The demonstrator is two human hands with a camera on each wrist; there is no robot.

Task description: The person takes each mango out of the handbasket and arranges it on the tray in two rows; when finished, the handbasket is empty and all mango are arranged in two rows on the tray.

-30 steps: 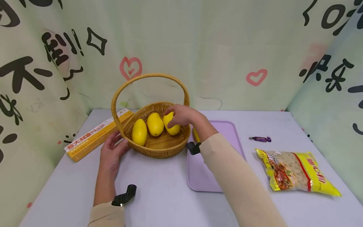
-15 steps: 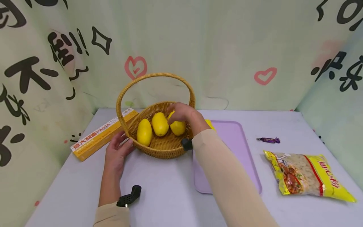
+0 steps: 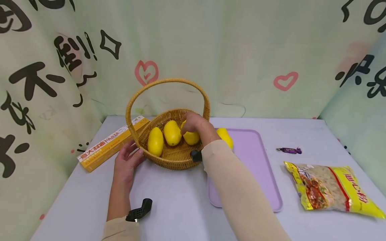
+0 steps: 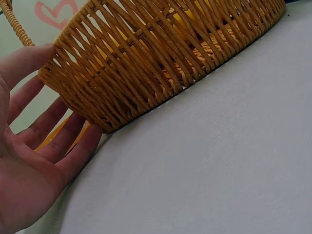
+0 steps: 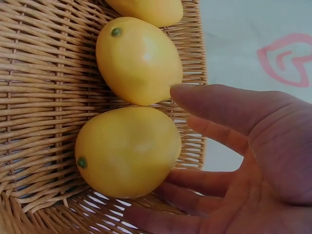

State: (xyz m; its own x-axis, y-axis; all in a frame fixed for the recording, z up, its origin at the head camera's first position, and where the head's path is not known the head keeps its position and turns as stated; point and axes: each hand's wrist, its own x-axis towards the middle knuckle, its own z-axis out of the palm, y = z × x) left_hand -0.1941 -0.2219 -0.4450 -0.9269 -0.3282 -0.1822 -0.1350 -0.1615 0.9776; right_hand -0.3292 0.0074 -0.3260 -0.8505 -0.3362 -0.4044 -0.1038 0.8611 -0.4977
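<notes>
A wicker basket (image 3: 169,164) with a tall arched handle holds three yellow mangoes: a left one (image 3: 155,142), a middle one (image 3: 172,133) and a right one (image 5: 129,153). My left hand (image 3: 126,164) rests against the basket's left side; in the left wrist view its spread fingers touch the outer weave, the thumb at the rim. My right hand (image 3: 196,125) reaches in over the right mango and partly hides it in the head view. Seen from the right wrist, its fingers lie loosely beside that mango, and the thumb tip overlaps the middle one.
A purple tray (image 3: 254,167) is right of the basket, a fourth yellow fruit (image 3: 225,136) at its far left corner, partly behind my forearm. A pasta box (image 3: 113,144) lies left of the basket. Farther right are a purple-wrapped candy (image 3: 289,150) and a yellow food bag (image 3: 331,189).
My right hand has come down around the right mango, and its forearm has shifted left, uncovering more of the fruit on the tray. The left hand stays at the basket. The head view has turned slightly.
</notes>
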